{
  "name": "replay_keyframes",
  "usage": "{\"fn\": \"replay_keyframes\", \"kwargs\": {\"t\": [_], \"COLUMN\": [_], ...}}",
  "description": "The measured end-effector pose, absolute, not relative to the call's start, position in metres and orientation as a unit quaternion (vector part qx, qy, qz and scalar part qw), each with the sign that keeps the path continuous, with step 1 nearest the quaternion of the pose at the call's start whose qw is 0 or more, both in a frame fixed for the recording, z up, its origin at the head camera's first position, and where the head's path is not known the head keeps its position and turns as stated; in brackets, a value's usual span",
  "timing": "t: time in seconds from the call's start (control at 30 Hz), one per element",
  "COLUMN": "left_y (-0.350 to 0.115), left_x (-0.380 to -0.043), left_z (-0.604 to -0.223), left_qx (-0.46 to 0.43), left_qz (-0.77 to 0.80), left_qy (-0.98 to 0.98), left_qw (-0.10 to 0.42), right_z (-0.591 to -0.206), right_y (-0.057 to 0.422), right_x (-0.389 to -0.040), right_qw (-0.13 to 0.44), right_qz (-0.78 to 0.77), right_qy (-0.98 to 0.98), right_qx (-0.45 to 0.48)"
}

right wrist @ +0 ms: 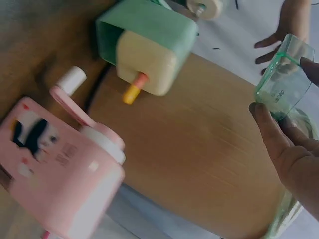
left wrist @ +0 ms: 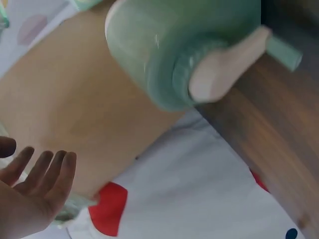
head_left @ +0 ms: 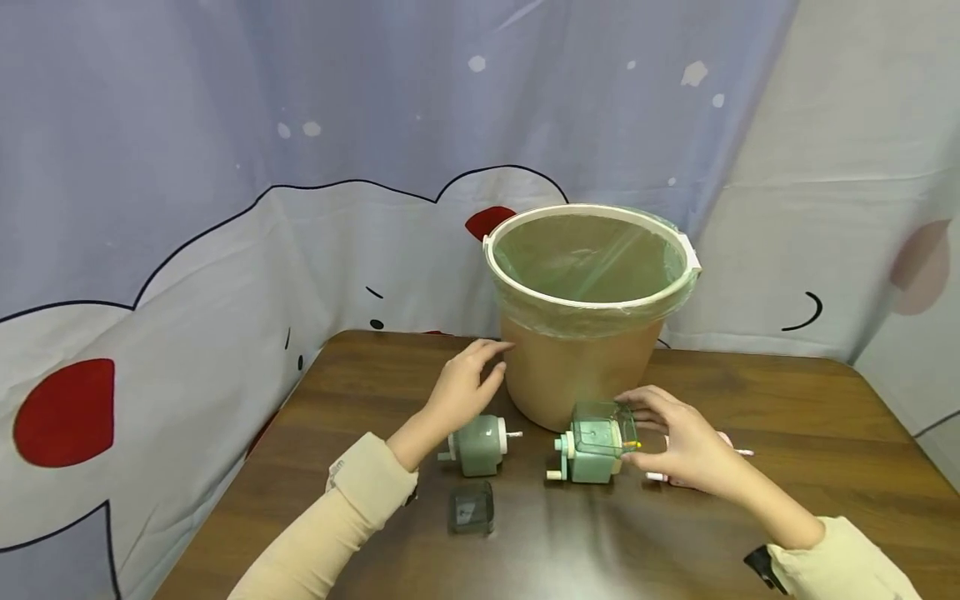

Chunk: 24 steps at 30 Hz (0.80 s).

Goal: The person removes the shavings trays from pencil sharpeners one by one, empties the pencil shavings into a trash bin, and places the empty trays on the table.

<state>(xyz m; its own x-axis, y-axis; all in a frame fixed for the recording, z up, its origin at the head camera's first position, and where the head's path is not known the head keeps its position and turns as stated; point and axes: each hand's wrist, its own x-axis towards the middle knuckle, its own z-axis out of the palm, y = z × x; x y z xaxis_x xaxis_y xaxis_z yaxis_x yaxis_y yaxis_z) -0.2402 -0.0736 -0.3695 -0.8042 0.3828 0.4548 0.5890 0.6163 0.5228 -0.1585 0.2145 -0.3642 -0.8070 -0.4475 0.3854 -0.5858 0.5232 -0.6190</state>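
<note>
On brown wooden table (head_left: 675, 542), before cloud-patterned cloth (head_left: 187, 292): tan bucket (head_left: 585, 367), mint sharpener (head_left: 591, 469) in front. Pinched in right hand (head_left: 678, 433): transparent green bin (right wrist: 286, 82), apart from sharpener. Near bucket: left hand (head_left: 465, 385), fingers relaxed.

Glossy brown wood-grain table (head_left: 765, 400) before draped cloth (head_left: 375, 100) in lavender, white and red.

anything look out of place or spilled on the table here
A small square smoky plastic tray lies loose on the brown wooden table, apart from the nearby grey-green crank sharpener, as if pulled out of it. I see no spill.
</note>
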Motion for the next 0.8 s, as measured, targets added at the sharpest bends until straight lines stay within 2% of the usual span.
{"fn": "replay_keyframes", "kwargs": {"t": [0.33, 0.47, 0.67, 0.8], "left_y": [-0.074, -0.074, -0.068, -0.061], "left_x": [-0.205, -0.198, -0.191, -0.187], "left_z": [-0.386, -0.392, -0.395, -0.394], "left_qx": [-0.318, -0.321, -0.340, -0.376], "left_qz": [-0.293, -0.283, -0.293, -0.275], "left_qy": [-0.890, -0.893, -0.888, -0.879], "left_qw": [0.146, 0.136, 0.095, 0.102], "right_z": [-0.407, -0.421, -0.439, -0.450], "right_y": [0.216, 0.216, 0.213, 0.209], "right_x": [-0.151, -0.145, -0.137, -0.133], "right_qw": [0.078, 0.063, 0.059, 0.059], "right_qz": [0.366, 0.345, 0.280, 0.268], "right_qy": [-0.875, -0.884, -0.910, -0.915], "right_qx": [0.306, 0.309, 0.298, 0.297]}}
